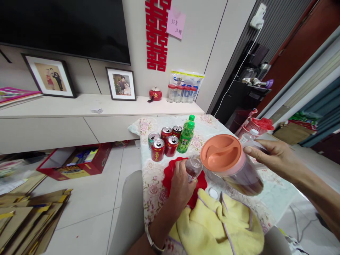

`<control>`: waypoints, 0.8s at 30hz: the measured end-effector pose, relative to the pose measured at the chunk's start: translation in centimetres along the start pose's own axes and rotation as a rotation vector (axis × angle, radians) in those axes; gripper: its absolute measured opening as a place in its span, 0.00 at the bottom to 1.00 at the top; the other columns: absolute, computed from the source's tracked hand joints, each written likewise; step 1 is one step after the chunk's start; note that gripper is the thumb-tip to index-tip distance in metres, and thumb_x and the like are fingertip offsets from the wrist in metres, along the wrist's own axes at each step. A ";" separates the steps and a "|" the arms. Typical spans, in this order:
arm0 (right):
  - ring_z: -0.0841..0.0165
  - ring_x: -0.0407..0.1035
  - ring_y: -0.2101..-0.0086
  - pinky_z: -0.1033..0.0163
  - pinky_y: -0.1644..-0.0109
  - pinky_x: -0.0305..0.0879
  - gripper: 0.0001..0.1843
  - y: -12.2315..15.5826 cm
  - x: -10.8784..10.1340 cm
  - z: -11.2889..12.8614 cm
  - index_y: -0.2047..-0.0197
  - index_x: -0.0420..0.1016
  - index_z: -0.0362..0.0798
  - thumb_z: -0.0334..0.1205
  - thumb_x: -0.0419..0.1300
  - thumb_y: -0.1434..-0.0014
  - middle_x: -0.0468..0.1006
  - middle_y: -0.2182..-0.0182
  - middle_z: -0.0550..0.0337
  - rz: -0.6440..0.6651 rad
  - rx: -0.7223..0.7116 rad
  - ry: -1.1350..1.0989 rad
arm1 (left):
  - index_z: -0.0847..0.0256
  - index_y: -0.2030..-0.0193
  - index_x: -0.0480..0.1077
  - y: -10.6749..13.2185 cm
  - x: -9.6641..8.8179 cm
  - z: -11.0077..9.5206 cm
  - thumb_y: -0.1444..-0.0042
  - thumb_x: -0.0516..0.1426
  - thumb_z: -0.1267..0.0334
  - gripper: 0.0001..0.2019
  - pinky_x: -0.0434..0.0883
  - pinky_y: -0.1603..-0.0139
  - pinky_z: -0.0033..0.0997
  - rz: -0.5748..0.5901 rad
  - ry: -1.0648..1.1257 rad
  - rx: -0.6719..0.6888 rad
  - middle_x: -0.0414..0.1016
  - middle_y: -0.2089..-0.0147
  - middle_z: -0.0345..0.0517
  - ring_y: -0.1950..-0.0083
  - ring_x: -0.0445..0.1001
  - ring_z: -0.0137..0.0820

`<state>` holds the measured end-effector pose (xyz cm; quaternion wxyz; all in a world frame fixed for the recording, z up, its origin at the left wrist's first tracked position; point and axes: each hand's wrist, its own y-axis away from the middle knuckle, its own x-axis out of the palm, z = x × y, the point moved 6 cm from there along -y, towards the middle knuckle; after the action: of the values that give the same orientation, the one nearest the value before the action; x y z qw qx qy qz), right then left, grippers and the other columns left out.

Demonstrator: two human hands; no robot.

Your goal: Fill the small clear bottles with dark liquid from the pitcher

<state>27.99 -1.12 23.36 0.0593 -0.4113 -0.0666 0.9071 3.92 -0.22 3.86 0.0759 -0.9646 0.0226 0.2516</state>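
My right hand (261, 156) is closed around the handle of a clear pitcher (244, 179) with an orange lid (221, 152). Brown liquid lies in the pitcher, which is tilted toward a small clear bottle. My left hand (182, 184) grips that bottle (193, 168) over a red scalloped plate (170, 172). Some dark liquid shows inside the bottle, and its mouth has no cap. The pitcher's rim is close to the bottle's mouth; I cannot tell whether they touch. A white cap (213, 193) lies on the table beside a crumpled yellow towel (220, 223).
Several drink cans (158, 150) and green bottles (186, 138) stand toward the table's back left. The flowered tablecloth (152, 187) covers the table. Behind is a white cabinet (119, 109) with picture frames and jars (178, 95). A red carton (79, 164) and flattened cardboard (34, 216) lie on the floor.
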 end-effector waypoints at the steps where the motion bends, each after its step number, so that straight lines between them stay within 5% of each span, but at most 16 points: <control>1: 0.70 0.53 0.74 0.64 0.73 0.51 0.38 0.0 0.0 0.0 0.81 0.64 0.49 0.76 0.70 0.52 0.58 0.78 0.64 0.002 -0.001 0.005 | 0.60 0.36 0.63 0.0 0.0 0.0 0.49 0.67 0.79 0.34 0.76 0.32 0.50 0.007 0.000 -0.005 0.73 0.38 0.55 0.31 0.75 0.48; 24: 0.70 0.53 0.75 0.64 0.73 0.50 0.40 -0.1 0.0 0.2 0.82 0.63 0.49 0.77 0.70 0.54 0.57 0.78 0.64 -0.001 0.006 0.003 | 0.57 0.37 0.63 0.0 -0.1 0.0 0.50 0.67 0.78 0.35 0.77 0.33 0.49 0.002 0.011 -0.004 0.73 0.37 0.53 0.31 0.75 0.48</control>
<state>27.85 -1.07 23.49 0.0610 -0.4126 -0.0637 0.9067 3.86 -0.18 3.91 0.0735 -0.9661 0.0237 0.2463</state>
